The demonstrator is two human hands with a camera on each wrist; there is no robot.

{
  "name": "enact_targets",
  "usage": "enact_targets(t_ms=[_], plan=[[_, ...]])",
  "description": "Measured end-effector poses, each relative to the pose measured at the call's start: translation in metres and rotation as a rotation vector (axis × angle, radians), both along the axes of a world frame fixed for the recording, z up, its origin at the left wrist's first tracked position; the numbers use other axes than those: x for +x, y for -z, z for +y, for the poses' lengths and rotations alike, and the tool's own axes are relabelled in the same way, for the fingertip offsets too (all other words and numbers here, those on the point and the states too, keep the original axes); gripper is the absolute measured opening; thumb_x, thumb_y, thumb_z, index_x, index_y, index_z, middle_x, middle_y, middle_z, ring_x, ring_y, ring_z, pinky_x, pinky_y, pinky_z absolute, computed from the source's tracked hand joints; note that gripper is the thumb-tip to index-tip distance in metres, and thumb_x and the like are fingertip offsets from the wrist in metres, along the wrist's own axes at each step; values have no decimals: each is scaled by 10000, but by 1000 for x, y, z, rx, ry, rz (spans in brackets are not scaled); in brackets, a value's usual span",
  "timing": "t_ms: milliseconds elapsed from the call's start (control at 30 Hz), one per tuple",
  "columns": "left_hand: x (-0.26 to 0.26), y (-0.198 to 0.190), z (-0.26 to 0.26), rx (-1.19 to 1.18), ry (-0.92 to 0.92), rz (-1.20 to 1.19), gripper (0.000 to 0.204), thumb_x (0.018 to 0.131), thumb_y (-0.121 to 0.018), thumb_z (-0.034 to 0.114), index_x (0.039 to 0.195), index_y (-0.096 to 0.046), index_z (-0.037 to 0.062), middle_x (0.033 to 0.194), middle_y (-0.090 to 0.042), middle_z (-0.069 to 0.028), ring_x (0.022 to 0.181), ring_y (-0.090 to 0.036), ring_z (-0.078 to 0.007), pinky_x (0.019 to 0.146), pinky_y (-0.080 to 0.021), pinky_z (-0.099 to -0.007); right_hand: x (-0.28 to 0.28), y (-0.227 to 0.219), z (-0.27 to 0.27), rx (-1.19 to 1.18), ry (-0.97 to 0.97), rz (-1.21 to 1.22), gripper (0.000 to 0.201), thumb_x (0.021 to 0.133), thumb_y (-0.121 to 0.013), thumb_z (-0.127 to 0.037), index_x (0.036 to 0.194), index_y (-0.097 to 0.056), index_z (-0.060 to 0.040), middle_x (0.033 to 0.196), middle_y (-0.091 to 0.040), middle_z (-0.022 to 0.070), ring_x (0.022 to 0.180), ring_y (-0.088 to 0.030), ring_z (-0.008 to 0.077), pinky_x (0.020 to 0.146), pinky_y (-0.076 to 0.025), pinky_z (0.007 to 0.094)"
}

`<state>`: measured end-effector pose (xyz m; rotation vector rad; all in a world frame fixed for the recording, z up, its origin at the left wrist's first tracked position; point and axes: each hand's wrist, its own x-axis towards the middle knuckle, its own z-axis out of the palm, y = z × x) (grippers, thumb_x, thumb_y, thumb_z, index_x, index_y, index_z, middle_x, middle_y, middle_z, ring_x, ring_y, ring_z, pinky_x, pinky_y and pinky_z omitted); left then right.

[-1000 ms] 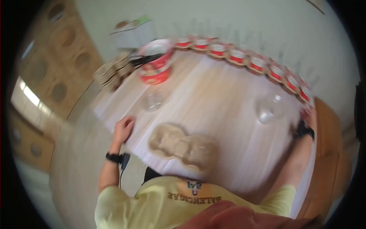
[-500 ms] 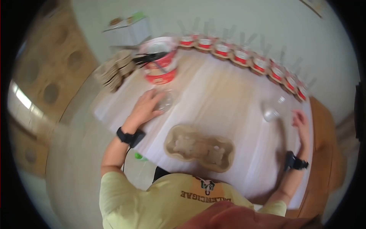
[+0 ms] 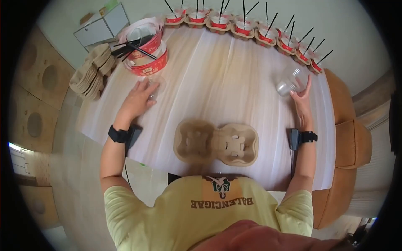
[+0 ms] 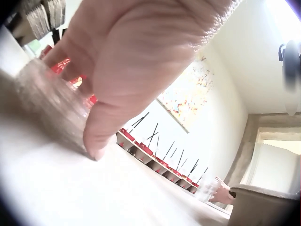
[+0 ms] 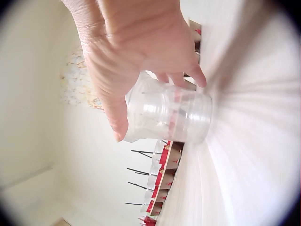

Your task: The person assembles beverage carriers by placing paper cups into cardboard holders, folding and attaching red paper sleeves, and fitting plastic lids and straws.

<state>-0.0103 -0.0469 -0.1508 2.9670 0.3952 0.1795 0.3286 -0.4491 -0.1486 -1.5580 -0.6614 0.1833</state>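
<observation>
A two-pocket cardboard cup carrier (image 3: 215, 142) lies near the table's front edge, between my arms. My left hand (image 3: 146, 91) reaches forward on the left and holds a clear plastic cup (image 3: 155, 85) (image 4: 47, 103) that stands on the table; thumb and fingers lie on opposite sides of it. On the right, my right hand (image 3: 300, 87) (image 5: 155, 101) grips a second clear plastic cup (image 3: 289, 81) (image 5: 169, 113), thumb on one side and fingers on the other.
A row of red-banded cups with black straws (image 3: 251, 27) lines the far edge. Red tubs holding straws (image 3: 144, 52) stand at the back left beside stacked cardboard carriers (image 3: 90, 71). An orange chair (image 3: 349, 146) is at the right.
Both hands have moved forward from the table's sides to the two clear cups and taken hold of them. The head view has steadied and tilted further down.
</observation>
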Motion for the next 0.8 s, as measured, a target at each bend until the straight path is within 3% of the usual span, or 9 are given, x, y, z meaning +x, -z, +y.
enact_targets(t_ms=[133, 200, 267, 300, 367, 467, 633, 700, 800], plan=[[4, -27, -26, 51, -262, 119, 593, 709, -651, 200, 1242, -390, 198, 1316, -315, -181, 1223, -267, -411, 980, -277, -499, 4, 9, 12, 154, -13, 16, 1058, 642, -724, -76, 1371, 29, -217, 1317, -288, 191, 1159, -381, 290, 889, -398, 377], [6, -38, -47, 144, -228, 52, 558, 709, -653, 203, 1215, -422, 159, 1273, -377, -183, 1192, -319, -403, 964, -299, -486, 2, 12, 21, 178, -30, 34, 1060, 640, -723, -62, 1371, 29, -218, 1297, -322, 183, 1145, -398, 278, 889, -399, 372], [8, -47, -64, 42, 67, -131, 538, 715, -645, 175, 1207, -438, 106, 1221, -439, -168, 1124, -410, -353, 914, -371, -392, 4, 15, 26, 187, -8, 33, 1052, 639, -724, -57, 1373, 13, -220, 1255, -372, 169, 1129, -412, 263, 890, -398, 362], [10, -54, -77, 41, 72, -133, 538, 715, -645, 175, 1207, -438, 106, 1221, -439, -168, 1124, -410, -353, 914, -371, -392, 4, 15, 28, 191, -32, 51, 1050, 636, -724, -53, 1374, 5, -220, 1234, -391, 162, 1120, -418, 258, 893, -395, 359], [15, -68, -104, -364, 263, -63, 512, 714, -647, 177, 1180, -459, 80, 1143, -502, -158, 1016, -496, -330, 828, -423, -367, 3, 14, 35, 194, -79, 40, 1031, 624, -734, -86, 1378, -41, -210, 1179, -423, 141, 1097, -428, 240, 902, -379, 345], [22, -70, -119, -438, 323, 43, 508, 721, -645, 180, 1182, -456, 79, 1103, -527, -144, 922, -544, -309, 779, -444, -348, 0, 17, 43, 192, -155, 83, 994, 614, -742, -130, 1374, -105, -201, 1127, -442, 110, 1069, -433, 218, 889, -377, 324], [53, -89, -134, -380, 353, -71, 354, 747, -615, 111, 1087, -522, 72, 1029, -560, -105, 780, -580, -260, 667, -473, -316, -31, 4, 73, 184, -415, 185, 849, 625, -713, -98, 1333, -247, -136, 1032, -435, 33, 966, -465, 141, 847, -390, 280], [74, -89, -137, -401, 421, -368, 284, 748, -599, 65, 1027, -548, 64, 983, -571, -91, 720, -583, -224, 612, -473, -291, -47, -10, 85, 81, -447, 161, 844, 626, -712, -87, 1330, -249, -133, 1020, -437, 30, 959, -467, 134, 847, -389, 274], [98, -93, -142, -414, 469, -467, 284, 746, -596, 48, 1026, -549, 66, 954, -580, -89, 693, -582, -205, 595, -467, -283, -69, -24, 102, -48, -492, 118, 840, 623, -709, -120, 1329, -255, -119, 1029, -421, 16, 992, -446, 135, 865, -363, 263]])
